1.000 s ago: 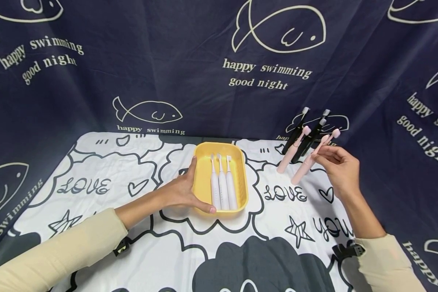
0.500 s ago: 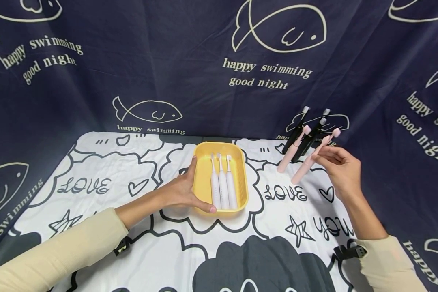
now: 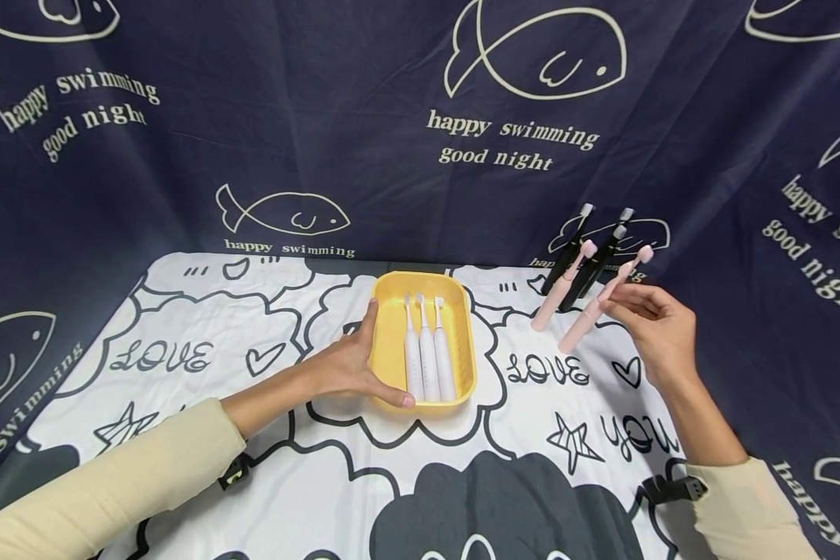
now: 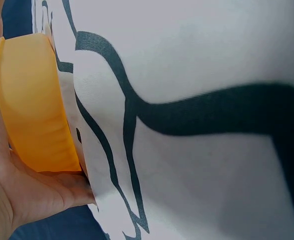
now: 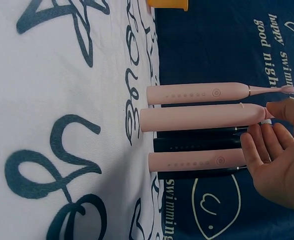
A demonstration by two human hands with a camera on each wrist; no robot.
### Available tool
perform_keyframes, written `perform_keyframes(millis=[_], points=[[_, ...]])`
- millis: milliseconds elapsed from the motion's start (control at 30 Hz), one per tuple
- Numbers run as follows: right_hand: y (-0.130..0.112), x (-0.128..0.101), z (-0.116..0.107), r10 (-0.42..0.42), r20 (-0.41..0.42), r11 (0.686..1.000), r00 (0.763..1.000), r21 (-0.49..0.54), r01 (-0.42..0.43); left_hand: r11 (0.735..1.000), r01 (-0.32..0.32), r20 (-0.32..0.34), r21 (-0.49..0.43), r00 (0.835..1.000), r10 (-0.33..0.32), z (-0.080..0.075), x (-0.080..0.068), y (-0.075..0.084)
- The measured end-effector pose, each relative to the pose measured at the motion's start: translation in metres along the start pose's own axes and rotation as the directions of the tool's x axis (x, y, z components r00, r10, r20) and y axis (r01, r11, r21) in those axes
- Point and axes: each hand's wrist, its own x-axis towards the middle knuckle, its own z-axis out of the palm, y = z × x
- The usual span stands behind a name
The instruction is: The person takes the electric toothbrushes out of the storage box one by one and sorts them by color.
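My left hand (image 3: 346, 364) grips the near-left corner of a yellow tray (image 3: 467, 365), its thumb over the front rim and the other fingers along the left side. Three white electric toothbrushes (image 3: 430, 365) lie in the tray, bristles pointing away from me. At the right, my right hand (image 3: 661, 330) pinches a pink electric toothbrush (image 5: 201, 118) by its neck, thumb on the near side. That toothbrush stands on its base at the table. One pink electric toothbrush (image 5: 196, 93) stands to its left; another pink one (image 5: 191, 161) is partly hidden behind the fingers.
Black electric toothbrushes (image 3: 591, 272) stand upright just behind the pink ones. A white cloth with black drawings (image 3: 182, 358) covers the table. Dark blue fabric (image 3: 385, 117) printed with fish and lettering rises behind the table and along both sides.
My right hand has shifted very slightly to the right. My left hand, the tray and the toothbrushes keep their places.
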Motion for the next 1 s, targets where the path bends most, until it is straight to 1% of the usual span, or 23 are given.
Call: perform_keyframes(millis=[167,267,400,567,733,1000], points=[[-0.001,-0.001,-0.002,0.011,-0.003,0.999,1.000,0.035,-0.011,1.000,-0.006,-0.005,0.004,1.000,0.006,0.000,0.001,0.000],[0.000,-0.003,-0.005,0.031,0.005,0.999,1.000,0.028,-0.031,1.000,-0.005,-0.005,0.006,1.000,0.005,0.000,0.000,0.000],[0.002,-0.005,-0.009,0.078,0.020,0.997,0.997,0.000,-0.079,1.000,-0.004,-0.005,0.010,1.000,0.004,0.000,0.000,0.000],[0.004,-0.010,-0.017,0.160,0.030,0.986,0.987,-0.049,-0.158,1.000,0.004,-0.002,0.012,1.000,-0.004,0.000,-0.002,0.003],[0.005,-0.014,-0.022,0.206,0.068,0.977,0.976,-0.070,-0.201,1.000,-0.001,-0.003,0.013,1.000,0.001,0.000,-0.001,0.003],[0.007,-0.019,-0.027,0.252,0.148,0.965,0.956,-0.114,-0.237,1.000,-0.009,-0.003,0.006,1.000,0.009,0.000,-0.001,0.002]])
